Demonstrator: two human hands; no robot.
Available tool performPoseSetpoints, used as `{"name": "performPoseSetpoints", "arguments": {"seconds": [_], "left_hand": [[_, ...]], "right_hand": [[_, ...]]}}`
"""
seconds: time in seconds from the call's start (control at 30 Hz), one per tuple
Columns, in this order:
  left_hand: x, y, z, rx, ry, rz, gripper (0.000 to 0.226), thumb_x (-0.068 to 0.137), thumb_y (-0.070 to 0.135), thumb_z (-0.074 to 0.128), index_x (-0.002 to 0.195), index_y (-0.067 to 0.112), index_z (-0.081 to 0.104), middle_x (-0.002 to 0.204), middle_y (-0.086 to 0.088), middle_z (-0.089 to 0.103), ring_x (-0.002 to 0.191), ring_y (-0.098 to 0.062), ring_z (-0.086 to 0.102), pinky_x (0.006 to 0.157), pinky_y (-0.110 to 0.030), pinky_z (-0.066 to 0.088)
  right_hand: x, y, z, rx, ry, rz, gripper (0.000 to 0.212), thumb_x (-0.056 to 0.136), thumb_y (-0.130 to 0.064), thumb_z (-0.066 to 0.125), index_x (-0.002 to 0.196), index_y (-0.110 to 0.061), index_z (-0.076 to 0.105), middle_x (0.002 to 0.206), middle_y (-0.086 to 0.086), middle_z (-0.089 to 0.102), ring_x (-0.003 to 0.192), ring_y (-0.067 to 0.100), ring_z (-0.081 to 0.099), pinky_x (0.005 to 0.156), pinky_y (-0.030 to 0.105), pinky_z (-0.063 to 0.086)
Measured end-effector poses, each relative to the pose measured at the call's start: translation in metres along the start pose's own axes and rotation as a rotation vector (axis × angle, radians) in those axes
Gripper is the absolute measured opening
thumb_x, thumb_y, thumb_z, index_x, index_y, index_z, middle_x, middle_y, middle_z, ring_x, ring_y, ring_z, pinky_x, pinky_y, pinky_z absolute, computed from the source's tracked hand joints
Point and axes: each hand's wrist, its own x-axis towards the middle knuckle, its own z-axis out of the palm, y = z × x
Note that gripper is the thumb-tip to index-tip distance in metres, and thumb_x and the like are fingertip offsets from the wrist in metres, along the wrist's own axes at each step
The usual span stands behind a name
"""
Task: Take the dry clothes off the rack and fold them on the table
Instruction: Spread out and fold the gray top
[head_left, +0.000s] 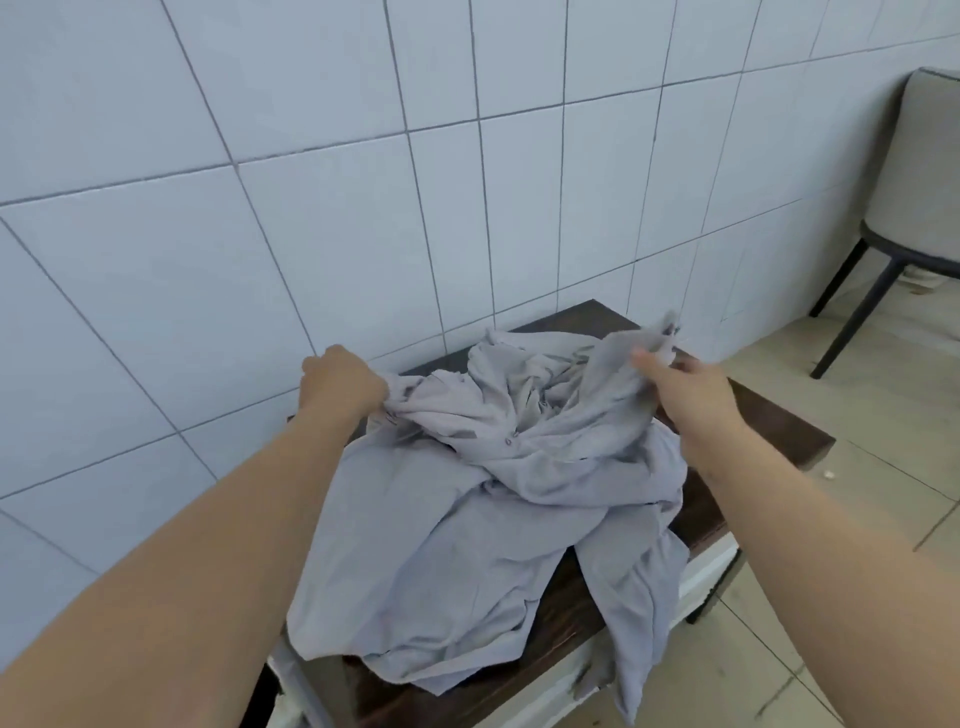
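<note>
While the grey shirt (493, 467) lies crumpled on the dark wooden table (769, 415), we grip its far edges, left hand (343, 382) and right hand (685, 384) each bunching cloth, likely to spread it flat for folding. Behind the table stands a tiled wall (311, 182); right of it, a chair (914, 218).

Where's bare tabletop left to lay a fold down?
Little. The grey garment covers most of the dark table. Bare wood shows along the right edge past the right hand, at the far corner by the tiled wall, and a strip at the near edge. The middle is crowded; both hands grip cloth.
</note>
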Motion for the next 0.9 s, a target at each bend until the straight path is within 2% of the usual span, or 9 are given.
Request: {"name": "performPoseSetpoints", "arguments": {"seconds": [0.13,0.23,0.33,0.4,0.53,0.6,0.67,0.8,0.9], "left_hand": [[-0.001,0.008,0.015,-0.073,0.084,0.336,0.037,0.086,0.010,0.060,0.123,0.013,0.054,0.130,-0.007,0.048,0.113,-0.025,0.052,0.087,-0.029,0.037],[-0.002,0.023,0.026,-0.155,-0.082,0.466,0.033,0.091,0.014,0.060,0.124,0.014,0.058,0.129,-0.006,0.058,0.117,-0.020,0.055,0.093,-0.024,0.037],[-0.001,0.033,0.036,-0.025,-0.300,0.453,0.054,0.091,0.031,0.063,0.136,0.006,0.048,0.138,-0.009,0.053,0.128,-0.024,0.047,0.097,-0.028,0.036],[-0.003,0.038,0.038,0.082,-0.466,0.462,0.062,0.085,0.045,0.067,0.130,0.005,0.053,0.120,-0.008,0.062,0.119,-0.027,0.054,0.088,-0.030,0.043],[-0.009,0.036,0.036,0.326,-0.704,0.592,0.024,0.086,0.042,0.067,0.090,0.021,0.055,0.072,0.008,0.045,0.070,-0.012,0.043,0.059,-0.024,0.033],[-0.005,0.030,0.036,0.387,-0.664,0.689,0.032,0.090,0.031,0.061,0.069,0.016,0.041,0.066,0.003,0.034,0.062,-0.014,0.031,0.056,-0.027,0.024],[-0.003,0.025,0.035,0.339,-0.564,0.755,0.045,0.092,0.024,0.059,0.060,0.017,0.028,0.062,0.003,0.028,0.059,-0.014,0.026,0.054,-0.028,0.020],[-0.006,0.025,0.018,-0.014,-0.249,0.697,0.041,0.098,0.019,0.051,0.060,0.019,0.035,0.061,0.004,0.040,0.066,-0.017,0.039,0.054,-0.027,0.026],[-0.011,0.032,-0.009,-0.262,-0.071,0.677,0.031,0.100,0.017,0.047,0.069,0.011,0.046,0.064,0.001,0.042,0.070,-0.019,0.040,0.058,-0.024,0.028]], "right_hand": [[-0.017,0.020,0.016,-0.280,-0.278,0.095,0.058,0.066,-0.052,0.082,0.100,-0.011,0.060,0.100,0.002,0.064,0.097,0.027,0.061,0.077,0.028,0.045],[-0.016,0.021,0.015,-0.393,-0.540,0.124,0.036,0.057,-0.032,0.091,0.077,-0.011,0.069,0.078,-0.006,0.073,0.082,0.012,0.069,0.069,0.018,0.048],[-0.013,0.018,0.010,-0.343,-0.709,0.141,0.045,0.060,-0.028,0.089,0.097,-0.009,0.072,0.092,0.001,0.076,0.093,0.014,0.069,0.086,0.029,0.052],[-0.006,0.024,0.008,-0.235,-0.646,0.109,0.044,0.071,-0.023,0.082,0.109,-0.004,0.069,0.105,0.008,0.073,0.103,0.021,0.068,0.097,0.039,0.050],[0.001,0.025,0.016,-0.159,-0.210,-0.057,0.025,0.093,-0.028,0.061,0.093,-0.004,0.065,0.092,0.010,0.070,0.092,0.024,0.065,0.088,0.047,0.053],[-0.001,0.018,0.023,-0.221,-0.003,-0.077,0.037,0.098,-0.036,0.051,0.078,-0.005,0.055,0.077,0.012,0.057,0.080,0.024,0.053,0.070,0.041,0.048],[-0.003,0.013,0.026,-0.305,0.022,-0.059,0.040,0.099,-0.043,0.043,0.083,-0.007,0.052,0.079,0.009,0.054,0.085,0.025,0.052,0.078,0.040,0.047],[-0.011,0.009,0.017,-0.237,-0.412,0.193,0.073,0.065,-0.065,0.075,0.107,-0.005,0.065,0.100,0.008,0.073,0.098,0.025,0.068,0.095,0.041,0.052],[-0.018,0.001,0.005,-0.420,-0.663,0.285,0.101,0.040,-0.047,0.096,0.125,-0.008,0.057,0.112,0.007,0.071,0.105,0.025,0.067,0.096,0.043,0.051]]}}
